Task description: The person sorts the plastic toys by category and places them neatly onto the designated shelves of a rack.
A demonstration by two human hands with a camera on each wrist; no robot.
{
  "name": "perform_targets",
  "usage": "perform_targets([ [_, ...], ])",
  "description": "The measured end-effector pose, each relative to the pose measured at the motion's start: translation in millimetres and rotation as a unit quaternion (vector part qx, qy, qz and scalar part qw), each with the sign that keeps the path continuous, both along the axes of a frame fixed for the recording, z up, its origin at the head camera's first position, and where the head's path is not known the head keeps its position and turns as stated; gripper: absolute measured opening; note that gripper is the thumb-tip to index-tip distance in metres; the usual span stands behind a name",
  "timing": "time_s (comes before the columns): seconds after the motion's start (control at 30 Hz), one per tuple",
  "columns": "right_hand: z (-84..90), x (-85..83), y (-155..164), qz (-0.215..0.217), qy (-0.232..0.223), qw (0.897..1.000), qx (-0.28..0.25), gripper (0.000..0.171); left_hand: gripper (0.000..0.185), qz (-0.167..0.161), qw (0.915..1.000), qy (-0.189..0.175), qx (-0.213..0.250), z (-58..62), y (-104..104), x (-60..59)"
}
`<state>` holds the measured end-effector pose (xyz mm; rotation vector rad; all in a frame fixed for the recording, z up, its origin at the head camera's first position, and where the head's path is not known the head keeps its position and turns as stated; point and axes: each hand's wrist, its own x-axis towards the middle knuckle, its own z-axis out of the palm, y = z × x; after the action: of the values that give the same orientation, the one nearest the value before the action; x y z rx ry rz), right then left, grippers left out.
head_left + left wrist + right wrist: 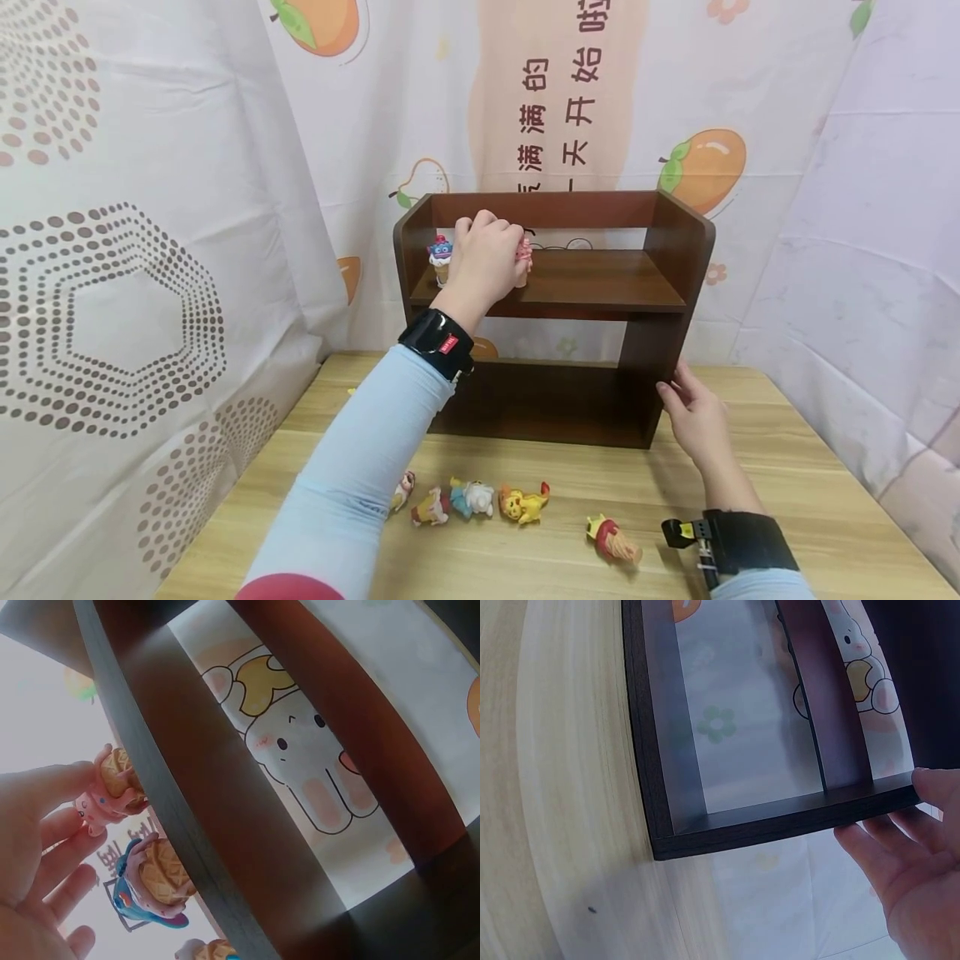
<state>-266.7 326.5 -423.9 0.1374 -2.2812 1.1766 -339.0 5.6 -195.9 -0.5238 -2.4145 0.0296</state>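
Our left hand [486, 254] pinches the pink cone figurine [107, 793]; releasing it carelessly could topple the blue cone figurine [440, 256] just beside it, while our spread right hand [693, 412] steadies the shelf [678, 250].

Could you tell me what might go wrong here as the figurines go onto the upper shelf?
The left hand holds the pink figurine close beside the blue figurine, so a nudge might topple that one. The right hand only rests with straight fingers against the shelf unit, which might shift if pushed.
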Motion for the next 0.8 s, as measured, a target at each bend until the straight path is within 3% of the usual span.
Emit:
perform_targets([
  [0.4, 0.8, -0.1, 1.3, -0.01, 0.001, 1.0, 0.01, 0.05, 0.031, 0.003, 1.0, -0.006, -0.003, 2.7, 1.1, -0.8],
  [0.57, 0.1, 0.0, 2.2, -0.005, 0.002, 1.0, 0.008, 0.05, 0.041, 0.019, 0.9997, -0.016, -0.006, 1.2, 4.7, -2.8],
  [0.8, 2.2, 2.9, 0.5, 0.008, 0.004, 1.0, -0.006, 0.052, 0.038, 0.035, 0.9992, -0.016, -0.014, 4.1, 7.1, -3.7],
])
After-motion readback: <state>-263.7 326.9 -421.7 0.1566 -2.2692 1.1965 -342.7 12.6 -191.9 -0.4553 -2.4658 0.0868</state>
